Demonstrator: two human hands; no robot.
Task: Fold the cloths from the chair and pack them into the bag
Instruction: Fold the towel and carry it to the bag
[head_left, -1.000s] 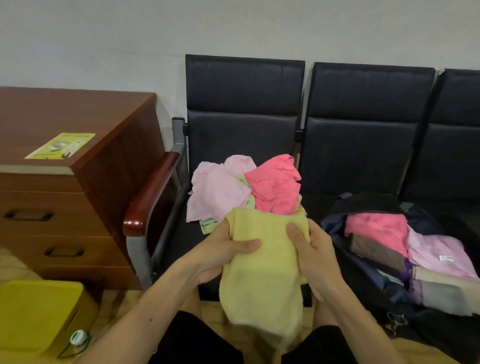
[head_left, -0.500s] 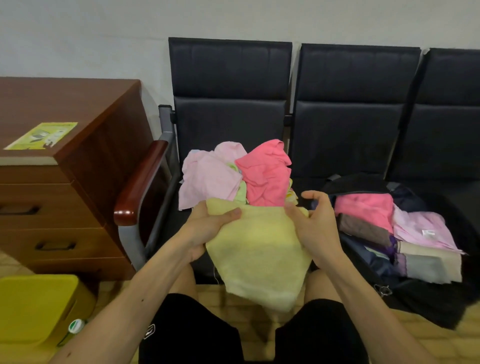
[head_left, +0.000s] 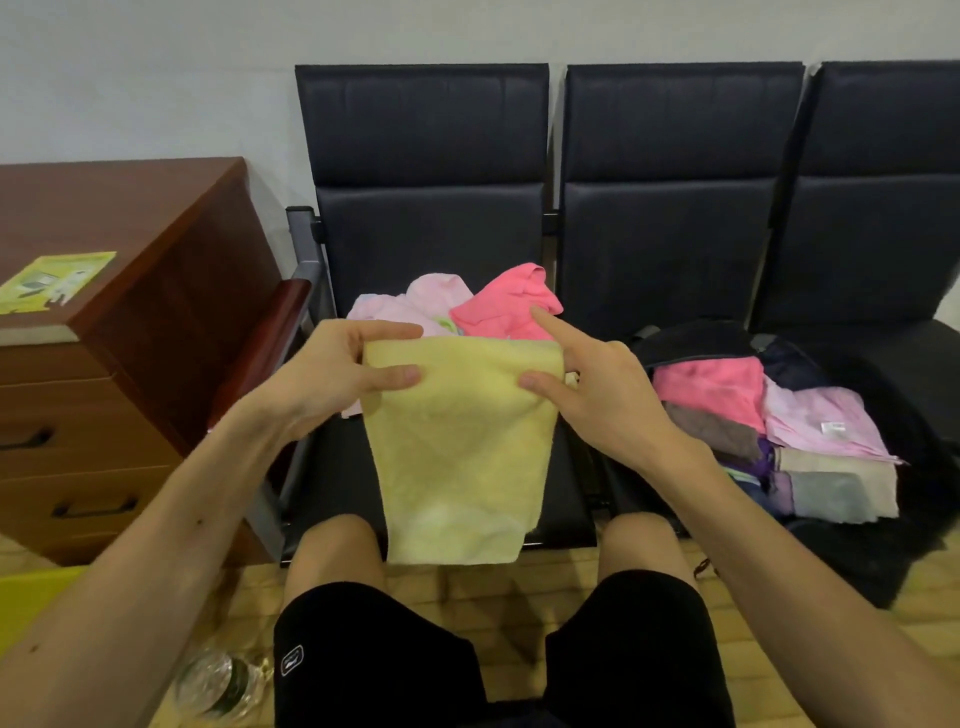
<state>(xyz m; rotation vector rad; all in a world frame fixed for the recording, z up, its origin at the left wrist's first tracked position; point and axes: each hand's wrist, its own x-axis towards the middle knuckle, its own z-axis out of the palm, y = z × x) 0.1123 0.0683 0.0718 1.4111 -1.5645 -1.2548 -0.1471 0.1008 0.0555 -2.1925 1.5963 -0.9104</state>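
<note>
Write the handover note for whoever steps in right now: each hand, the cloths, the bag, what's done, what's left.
Left hand pinches the yellow cloth at its top left corner; right hand pinches the top right corner, index finger raised.
The yellow cloth hangs from both grips in front of the chair.
Loose on the chair seat: a light pink cloth and a bright pink cloth.
Done: several folded cloths lie in the open bag on the next seat.
Left: finish folding the yellow cloth, pack it, then work through the pile.
</note>
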